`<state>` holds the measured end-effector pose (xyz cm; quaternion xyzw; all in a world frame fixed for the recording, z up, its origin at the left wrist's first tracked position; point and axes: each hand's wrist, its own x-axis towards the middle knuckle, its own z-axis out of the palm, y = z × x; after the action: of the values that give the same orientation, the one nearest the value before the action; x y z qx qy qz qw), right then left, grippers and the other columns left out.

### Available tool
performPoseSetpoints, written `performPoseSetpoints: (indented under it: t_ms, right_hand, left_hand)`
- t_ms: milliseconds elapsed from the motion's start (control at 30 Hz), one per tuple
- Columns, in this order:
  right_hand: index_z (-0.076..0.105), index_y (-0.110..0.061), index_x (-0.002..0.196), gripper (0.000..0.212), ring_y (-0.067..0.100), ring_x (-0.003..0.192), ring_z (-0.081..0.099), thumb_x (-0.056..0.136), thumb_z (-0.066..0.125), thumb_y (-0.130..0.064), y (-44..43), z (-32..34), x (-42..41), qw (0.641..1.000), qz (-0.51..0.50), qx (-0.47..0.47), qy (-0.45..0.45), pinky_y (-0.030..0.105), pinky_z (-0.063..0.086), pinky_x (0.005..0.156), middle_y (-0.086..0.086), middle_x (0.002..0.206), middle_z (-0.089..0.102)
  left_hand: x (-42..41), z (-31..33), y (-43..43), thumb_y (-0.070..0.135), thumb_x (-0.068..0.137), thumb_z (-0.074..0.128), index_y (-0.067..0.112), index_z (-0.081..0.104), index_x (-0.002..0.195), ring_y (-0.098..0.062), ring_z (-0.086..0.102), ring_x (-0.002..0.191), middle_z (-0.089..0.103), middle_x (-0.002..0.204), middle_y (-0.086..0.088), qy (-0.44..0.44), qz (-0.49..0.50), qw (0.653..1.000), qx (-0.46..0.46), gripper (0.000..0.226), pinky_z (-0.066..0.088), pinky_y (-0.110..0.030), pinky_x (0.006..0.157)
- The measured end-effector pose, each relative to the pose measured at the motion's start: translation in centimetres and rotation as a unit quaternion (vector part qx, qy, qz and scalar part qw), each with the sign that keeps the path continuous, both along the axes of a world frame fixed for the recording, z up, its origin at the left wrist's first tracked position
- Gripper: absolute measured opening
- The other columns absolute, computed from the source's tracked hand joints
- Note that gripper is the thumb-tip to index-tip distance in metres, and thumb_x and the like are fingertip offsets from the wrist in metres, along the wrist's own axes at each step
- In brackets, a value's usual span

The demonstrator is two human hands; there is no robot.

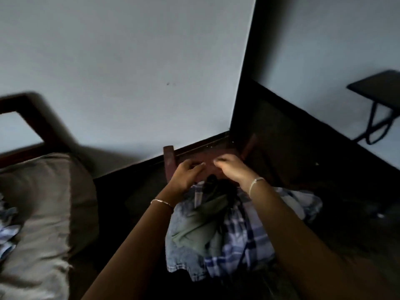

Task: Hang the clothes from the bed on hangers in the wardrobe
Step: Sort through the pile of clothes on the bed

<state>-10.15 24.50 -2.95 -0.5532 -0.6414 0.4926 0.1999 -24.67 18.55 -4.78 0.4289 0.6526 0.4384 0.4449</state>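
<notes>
A pile of clothes lies on a dark surface below my hands: an olive green garment (199, 226), a pale denim piece (179, 252), a blue and white plaid shirt (244, 237) and something black (216, 189) on top. My left hand (186, 176) and my right hand (231, 169) hover close together over the far end of the pile, fingers curled inward. The black item rises to just under them. Blur and darkness hide whether either hand holds it.
A reddish wooden chair frame (170, 161) stands behind the pile against the wall. The bed's grey pillow (43, 202) and dark headboard (32, 118) lie at left, with another plaid cloth (6, 232) at the edge. A dark wall shelf (378, 83) with hanging straps is at right.
</notes>
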Motion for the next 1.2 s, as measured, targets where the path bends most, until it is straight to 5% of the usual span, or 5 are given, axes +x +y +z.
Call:
performPoseSetpoints:
  t_ms: [300,433,700,967,1200]
  right_hand:
    - [0.059,-0.005,0.123,0.062,0.028,0.110,0.058,0.091,0.051,-0.058,3.6,-5.9,8.8,0.950,0.140,-0.050,-0.274,0.035,0.045,0.095,0.010,0.124,0.061]
    - [0.065,-0.008,0.101,0.072,0.022,0.086,0.057,0.089,0.036,-0.073,3.7,-5.8,7.0,0.932,0.205,-0.107,-0.280,0.033,0.041,0.080,0.005,0.095,0.060]
    - [0.061,-0.013,0.128,0.112,0.026,0.115,0.058,0.050,0.056,-0.093,3.7,-5.6,3.2,0.959,0.108,-0.241,-0.100,0.042,0.040,0.108,0.008,0.128,0.062]
    - [0.055,0.004,0.118,0.047,0.021,0.091,0.057,0.086,0.068,-0.029,3.8,-5.3,0.7,0.969,0.092,-0.151,-0.174,0.028,0.046,0.075,0.007,0.105,0.059]
    - [0.063,-0.001,0.077,0.017,0.022,0.060,0.058,0.078,0.053,0.013,3.2,-3.1,2.2,0.971,-0.133,-0.123,0.153,0.017,0.046,0.051,0.010,0.067,0.060]
  left_hand:
    - [1.5,-5.6,4.5,0.074,0.064,0.060,0.013,0.064,0.121,-0.028,0.058,0.113,0.056,0.127,-0.016,0.089,-0.124,0.958,-0.244,0.083,0.044,-0.029,0.099]
    - [1.3,-5.4,4.1,0.052,0.092,0.050,0.007,0.065,0.113,-0.020,0.063,0.091,0.064,0.114,-0.013,-0.092,-0.132,0.943,-0.291,0.052,0.052,-0.022,0.079]
    - [-1.3,-5.9,3.1,0.026,0.082,0.073,0.004,0.071,0.085,-0.012,0.064,0.072,0.070,0.075,-0.003,-0.035,-0.059,0.972,-0.226,0.022,0.052,-0.021,0.071]
    - [-1.3,-5.8,3.0,0.003,0.089,0.060,-0.001,0.069,0.108,-0.007,0.060,0.070,0.069,0.097,-0.009,-0.022,-0.038,0.986,-0.164,0.022,0.049,-0.012,0.063]
    - [-1.6,-4.5,2.8,0.011,0.095,0.055,0.009,0.070,0.089,-0.018,0.065,0.075,0.071,0.074,-0.005,-0.158,-0.007,0.978,-0.136,0.016,0.053,-0.025,0.071]
